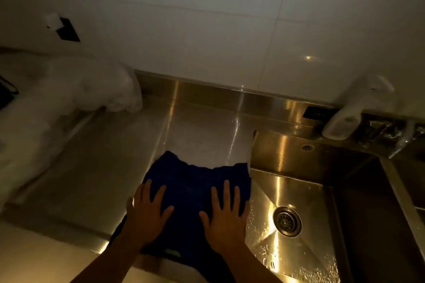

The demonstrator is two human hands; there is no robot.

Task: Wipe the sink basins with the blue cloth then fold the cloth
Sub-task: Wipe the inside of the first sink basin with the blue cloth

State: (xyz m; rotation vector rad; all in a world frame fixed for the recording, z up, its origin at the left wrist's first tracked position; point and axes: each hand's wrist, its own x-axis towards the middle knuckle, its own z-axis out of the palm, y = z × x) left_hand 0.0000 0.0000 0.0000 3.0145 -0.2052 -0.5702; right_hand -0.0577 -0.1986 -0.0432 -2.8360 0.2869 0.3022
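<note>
Both hands lie flat, palms down, on the blue cloth point(195, 181), which is spread on the steel counter point(96, 167) just beside the sink. The left hand point(147, 216) presses the cloth's left part with its fingers splayed apart, the outer fingers reaching to the cloth's left edge. The right hand point(224, 220) presses the right part, fingers likewise spread, thumb pointing inward toward the left hand. Neither hand grips anything; they only rest on the fabric. The cloth's far edge, beyond the fingertips, is rumpled and uneven, and its near edge hangs over the counter front below the wrists. Just to the right of the right hand begins the sink basin point(305, 188), wet with droplets, its round drain point(287, 221) near that hand's little finger side. Farther beyond the right hand, a white dispenser point(351, 112) stands at the wall. Well to the left of the left hand lies crumpled clear plastic point(76, 89).
</note>
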